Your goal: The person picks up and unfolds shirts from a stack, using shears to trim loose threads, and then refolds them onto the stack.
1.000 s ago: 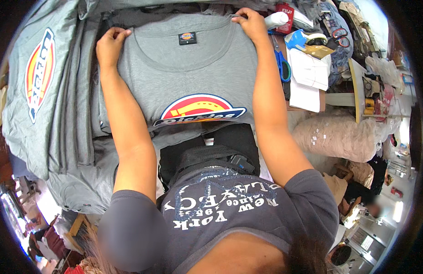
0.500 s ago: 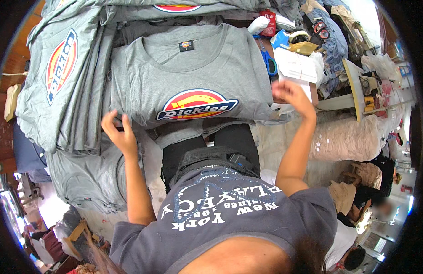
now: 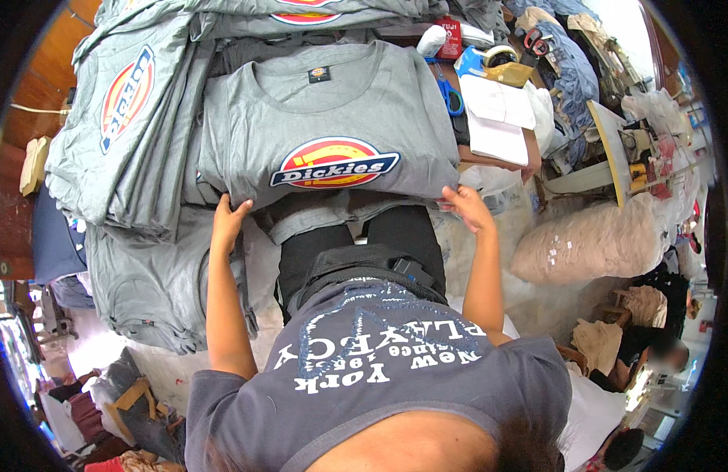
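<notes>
A grey T-shirt (image 3: 332,118) lies spread on the table before me, its neckline away from me and a red, yellow and blue print near its lower edge. At its near left corner, my left hand (image 3: 230,219) pinches the cloth between thumb and fingers. My right hand (image 3: 470,208) is closed on the near right corner, fingertips on the fabric's edge. Below the print, the shirt's lower part hangs over the table edge above my lap. A pile of folded grey T-shirts (image 3: 136,134) leans close on the left.
More grey shirts (image 3: 155,275) hang low at the left. Right of the shirt are blue-handled scissors (image 3: 452,98), a tape dispenser (image 3: 497,67), white papers (image 3: 497,118) and a red box (image 3: 449,39). A wrapped beige bundle (image 3: 588,244) stands at the right; another person (image 3: 647,362) is beyond.
Both hands, raised with fingers apart before, have come to the shirt's near corners and closed on them. The right hand moved down and toward me. The shirt's near edge looks straighter.
</notes>
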The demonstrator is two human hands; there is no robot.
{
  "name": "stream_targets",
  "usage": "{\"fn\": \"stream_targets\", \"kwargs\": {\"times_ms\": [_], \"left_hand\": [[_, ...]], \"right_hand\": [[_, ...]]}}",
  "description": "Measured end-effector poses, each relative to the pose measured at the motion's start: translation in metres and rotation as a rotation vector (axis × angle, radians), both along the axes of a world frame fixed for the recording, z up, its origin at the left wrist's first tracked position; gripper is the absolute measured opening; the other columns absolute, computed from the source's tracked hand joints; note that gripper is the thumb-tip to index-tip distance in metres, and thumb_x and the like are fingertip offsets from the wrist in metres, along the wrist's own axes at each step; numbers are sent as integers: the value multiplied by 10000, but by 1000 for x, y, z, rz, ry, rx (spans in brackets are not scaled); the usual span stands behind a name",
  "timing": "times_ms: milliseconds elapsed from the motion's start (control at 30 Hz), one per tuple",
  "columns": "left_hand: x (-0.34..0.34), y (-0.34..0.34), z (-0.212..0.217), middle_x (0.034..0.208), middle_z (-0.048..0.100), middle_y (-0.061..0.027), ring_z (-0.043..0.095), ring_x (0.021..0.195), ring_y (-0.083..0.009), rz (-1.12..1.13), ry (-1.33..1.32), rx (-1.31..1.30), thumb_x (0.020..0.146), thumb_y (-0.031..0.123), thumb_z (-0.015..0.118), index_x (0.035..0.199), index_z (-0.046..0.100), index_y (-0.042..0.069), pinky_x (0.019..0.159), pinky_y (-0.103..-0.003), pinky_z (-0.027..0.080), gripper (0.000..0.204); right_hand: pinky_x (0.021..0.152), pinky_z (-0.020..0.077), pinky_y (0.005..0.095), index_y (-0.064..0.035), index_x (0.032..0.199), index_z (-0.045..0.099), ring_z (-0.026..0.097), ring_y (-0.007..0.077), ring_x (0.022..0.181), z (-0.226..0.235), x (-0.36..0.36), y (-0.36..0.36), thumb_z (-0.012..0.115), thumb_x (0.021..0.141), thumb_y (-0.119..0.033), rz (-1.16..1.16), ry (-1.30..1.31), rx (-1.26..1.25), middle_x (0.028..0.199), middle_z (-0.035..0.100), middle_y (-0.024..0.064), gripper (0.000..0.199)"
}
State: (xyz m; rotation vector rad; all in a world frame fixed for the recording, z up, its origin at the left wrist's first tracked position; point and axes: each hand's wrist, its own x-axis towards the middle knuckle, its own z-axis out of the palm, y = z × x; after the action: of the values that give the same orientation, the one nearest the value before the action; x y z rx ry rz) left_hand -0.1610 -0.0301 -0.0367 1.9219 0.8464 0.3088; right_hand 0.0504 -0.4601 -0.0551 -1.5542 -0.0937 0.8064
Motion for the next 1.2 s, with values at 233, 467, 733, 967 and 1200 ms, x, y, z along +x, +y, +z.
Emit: {"fn": "stream_targets", "kwargs": {"times_ms": [233,467,733,967,1200], "left_hand": [[-51,-5,51,855,556,34,508,708,-45,114,-162,-374,807,148,601,990,517,97,596,-214,425,207],[-75,1,45,870,566,20,531,768,-69,75,-146,-538,802,160,630,958,542,71,653,-246,442,201],[-83,11,38,747,538,51,506,707,-41,87,-34,-526,836,223,596,767,544,107,628,-226,431,145],[-86,8,36,634,487,19,477,531,-59,184,-26,-404,750,123,686,653,454,99,554,-241,510,252],[-79,-3,35,678,472,44,456,588,-41,237,-109,-425,742,111,688,752,486,97,538,-207,443,203]], "right_hand": [[742,440,285,-55,935,591,576,133,825,7,-2,-29,607,818,-322,-4,83,153,892,617,33,291],[742,445,302,-61,909,591,589,156,805,19,-10,-28,614,816,-293,-77,102,262,894,617,45,251],[705,475,267,-28,904,571,602,146,793,27,-19,-27,617,814,-288,-55,169,189,870,617,55,279],[644,473,246,-29,899,565,602,135,758,21,-4,-34,626,806,-313,-14,163,-65,851,602,49,305],[628,465,246,-53,839,574,601,136,758,35,-15,-22,640,795,-314,-113,129,34,841,599,40,273]]}}
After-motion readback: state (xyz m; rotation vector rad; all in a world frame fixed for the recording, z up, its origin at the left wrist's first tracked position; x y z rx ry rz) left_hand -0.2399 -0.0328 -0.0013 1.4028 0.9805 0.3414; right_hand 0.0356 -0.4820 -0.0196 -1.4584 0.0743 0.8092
